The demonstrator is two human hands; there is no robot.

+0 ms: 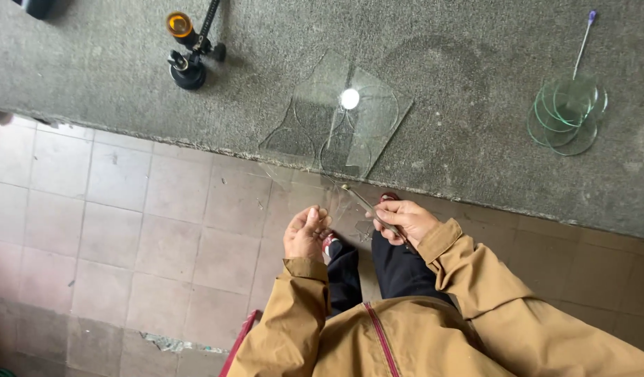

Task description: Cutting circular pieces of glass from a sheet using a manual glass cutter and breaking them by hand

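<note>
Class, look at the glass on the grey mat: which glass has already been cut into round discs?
The stack of greenish round glass discs at the mat's right end; the clear glass sheet in the middle is angular, with round cut-outs.

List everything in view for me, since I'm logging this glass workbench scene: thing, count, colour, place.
Glass discs: a stack, count unclear, green-tinted, right side of the bench.
Thin rod: one, pale with purple tip, just above the discs.
Glass sheet with round cutouts: one or more overlapping, clear, bench centre near the edge.
Circle-cutter tool: one, black with orange knob, top left of the bench.
Bench covering: grey, carpet-like.
Floor tiles: beige, lower left.
Pliers: one, metal, in the right hand.
Left hand: holds a small clear glass piece.
Right hand: grips the pliers.
</note>
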